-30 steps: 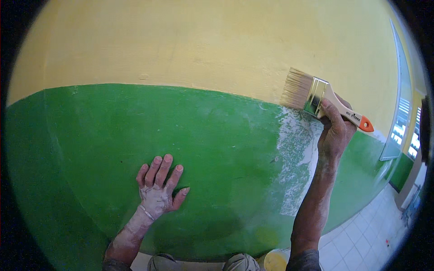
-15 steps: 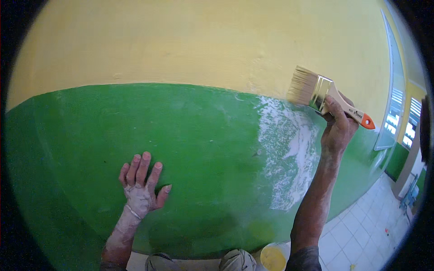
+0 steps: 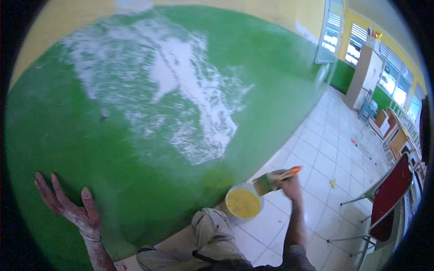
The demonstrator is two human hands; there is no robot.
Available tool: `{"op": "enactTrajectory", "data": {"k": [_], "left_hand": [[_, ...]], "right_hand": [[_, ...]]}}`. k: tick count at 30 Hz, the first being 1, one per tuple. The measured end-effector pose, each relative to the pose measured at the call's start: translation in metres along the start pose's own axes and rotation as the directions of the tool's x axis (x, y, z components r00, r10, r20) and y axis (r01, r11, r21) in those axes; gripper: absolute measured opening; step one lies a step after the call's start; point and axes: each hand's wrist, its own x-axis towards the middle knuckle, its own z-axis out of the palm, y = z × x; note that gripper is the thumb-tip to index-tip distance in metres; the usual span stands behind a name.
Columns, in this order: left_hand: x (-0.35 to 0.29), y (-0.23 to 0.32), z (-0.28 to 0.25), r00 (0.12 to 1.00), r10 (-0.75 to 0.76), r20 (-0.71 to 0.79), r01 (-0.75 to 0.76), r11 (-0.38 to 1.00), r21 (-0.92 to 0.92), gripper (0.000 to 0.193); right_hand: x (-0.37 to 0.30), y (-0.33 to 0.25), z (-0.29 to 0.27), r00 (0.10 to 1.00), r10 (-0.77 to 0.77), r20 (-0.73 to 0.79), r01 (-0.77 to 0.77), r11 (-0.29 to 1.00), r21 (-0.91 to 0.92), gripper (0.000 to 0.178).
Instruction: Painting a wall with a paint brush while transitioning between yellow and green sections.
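Right hand (image 3: pixel 290 184): closed around the paintbrush, slightly blurred; the exact placing of its fingers cannot be told.
Paintbrush (image 3: pixel 266 183): in the right hand, bristles toward the bucket's right edge, orange handle tip pointing right; contact between bristles and rim cannot be told.
Bucket (image 3: pixel 262 198): pale, on the tiled floor beside the person's right knee, near the wall's foot.
Yellow paint (image 3: pixel 242 203): inside the bucket.
Left hand (image 3: pixel 71 210): fingers spread, grasping nothing, before the green lower wall (image 3: pixel 149 194); whether the palm touches it cannot be told.
White patch (image 3: pixel 176 67): streaked and irregular, on the green surface, below the yellow upper wall (image 3: pixel 260 10).
Red chair (image 3: pixel 392 194): on the tiled floor (image 3: pixel 323 207), at right, well apart from the bucket.
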Motion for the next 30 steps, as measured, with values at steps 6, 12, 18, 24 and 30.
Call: {"op": "enactTrajectory", "data": {"k": [6,12,18,24,30], "left_hand": [[0.006,0.048,0.031,0.998,0.041,-0.039,-0.037,0.994,0.100,0.062],[0.004,0.048,0.032,0.997,0.072,-0.011,-0.070,0.991,0.115,0.061],[0.003,0.049,0.032,0.997,0.078,-0.018,-0.075,0.988,0.134,0.061],[0.003,0.052,0.037,0.997,0.070,-0.010,-0.068,0.990,0.121,0.061],[0.002,0.051,0.037,0.998,0.059,-0.023,-0.057,0.993,0.103,0.061]], "right_hand": [[0.005,0.192,0.077,0.938,0.276,0.209,-0.045,0.697,-0.715,0.032],[0.020,0.319,0.132,0.900,0.339,0.275,-0.014,0.652,-0.758,0.029],[0.004,0.376,0.155,0.913,0.004,0.407,0.289,0.700,-0.653,0.033],[0.024,0.372,0.153,0.747,0.429,0.508,0.157,0.628,-0.762,0.033],[0.024,0.340,0.128,0.884,0.284,0.373,-0.053,0.851,-0.522,0.036]]}}
